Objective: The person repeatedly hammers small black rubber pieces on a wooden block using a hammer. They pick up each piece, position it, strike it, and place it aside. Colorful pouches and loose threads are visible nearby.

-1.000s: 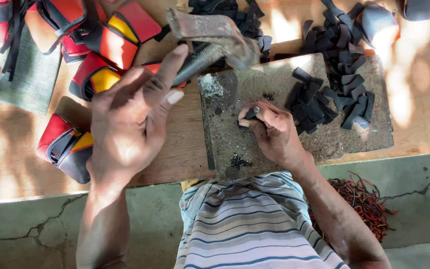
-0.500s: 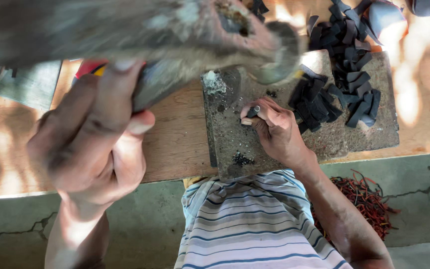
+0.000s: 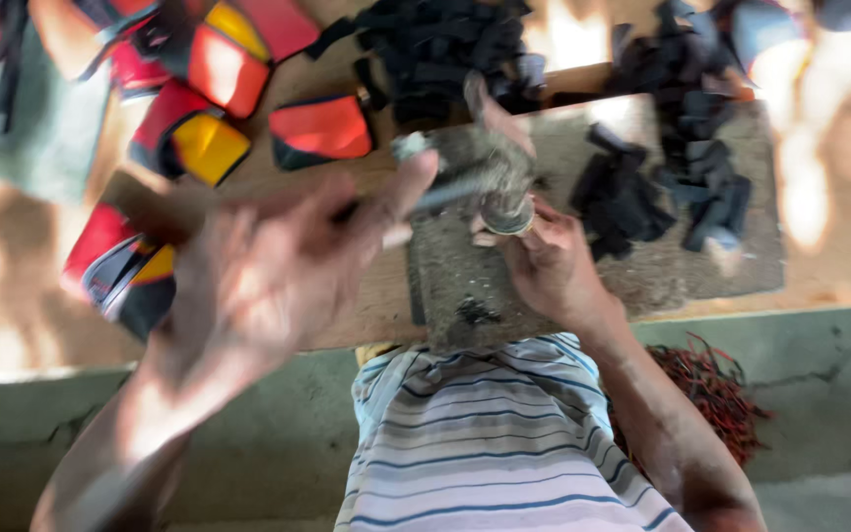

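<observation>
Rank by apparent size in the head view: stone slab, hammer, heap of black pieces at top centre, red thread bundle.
1. stone slab
2. heap of black pieces
3. red thread bundle, partly hidden by the arm, so close to the heap and unsure
4. hammer, blurred and nearer the camera, so its rank is unsure

Our left hand (image 3: 278, 276) grips a hammer (image 3: 480, 172) whose head meets the stone slab (image 3: 583, 266), just above our right hand (image 3: 549, 266) (motion-blurred) beside black pieces (image 3: 632, 197).
</observation>
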